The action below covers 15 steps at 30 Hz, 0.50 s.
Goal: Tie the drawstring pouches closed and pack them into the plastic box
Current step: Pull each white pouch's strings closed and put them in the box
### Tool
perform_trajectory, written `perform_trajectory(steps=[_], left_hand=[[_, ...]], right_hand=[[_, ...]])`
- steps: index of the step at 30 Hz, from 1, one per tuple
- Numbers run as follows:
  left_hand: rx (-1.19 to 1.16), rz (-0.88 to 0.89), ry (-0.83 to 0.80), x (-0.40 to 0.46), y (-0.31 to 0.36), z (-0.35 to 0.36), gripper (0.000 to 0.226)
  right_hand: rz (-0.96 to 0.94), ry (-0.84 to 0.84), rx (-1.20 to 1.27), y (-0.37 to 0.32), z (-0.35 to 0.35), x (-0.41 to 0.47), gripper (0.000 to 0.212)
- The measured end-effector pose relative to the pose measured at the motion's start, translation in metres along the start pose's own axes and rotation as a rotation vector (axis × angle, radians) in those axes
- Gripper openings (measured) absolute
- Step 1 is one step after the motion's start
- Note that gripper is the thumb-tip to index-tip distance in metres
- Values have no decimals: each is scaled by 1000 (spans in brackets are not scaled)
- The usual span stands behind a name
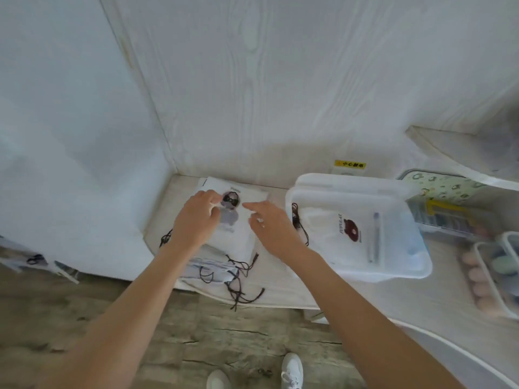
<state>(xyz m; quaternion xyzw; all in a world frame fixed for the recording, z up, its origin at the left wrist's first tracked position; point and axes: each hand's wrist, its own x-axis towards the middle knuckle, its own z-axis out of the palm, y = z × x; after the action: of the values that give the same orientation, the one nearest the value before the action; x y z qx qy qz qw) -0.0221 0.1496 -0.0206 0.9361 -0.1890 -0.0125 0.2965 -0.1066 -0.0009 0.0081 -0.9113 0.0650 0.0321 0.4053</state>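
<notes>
Left hand (196,220) rests at centre frame on the stack of white fabric drawstring pouches (238,237), my fingers curled at the dark printed motif on the top pouch; whether they actually pinch the cloth I cannot tell. Right hand (272,226) hovers just beside it, fingers loosely spread and holding nothing. Black drawstring cords (241,279) trail loose off the stack toward lower centre, while the translucent rectangular plastic box (393,265), right of centre, already contains one white pouch with a dark red print (348,228).
</notes>
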Motion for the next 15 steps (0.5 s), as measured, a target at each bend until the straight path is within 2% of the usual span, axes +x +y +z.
perform_trajectory(steps=[3, 7, 10, 13, 15], left_hand=[[31, -39, -97, -6, -48, -4, 36], [68, 5, -417, -6, -79, 9, 43], [123, -1, -579, -7, -96, 19, 51], [150, -4, -580, -2, -108, 27, 55], [118, 16, -539, 1, -112, 31, 45]], right_hand=[[44, -79, -104, -9, 45, 18, 40], [198, -248, -254, 6, 94, 37, 46], [321, -334, -294, 14, 121, 46, 49], [371, -301, -372, 17, 135, 54, 46], [374, -275, -475, 16, 138, 58, 44]])
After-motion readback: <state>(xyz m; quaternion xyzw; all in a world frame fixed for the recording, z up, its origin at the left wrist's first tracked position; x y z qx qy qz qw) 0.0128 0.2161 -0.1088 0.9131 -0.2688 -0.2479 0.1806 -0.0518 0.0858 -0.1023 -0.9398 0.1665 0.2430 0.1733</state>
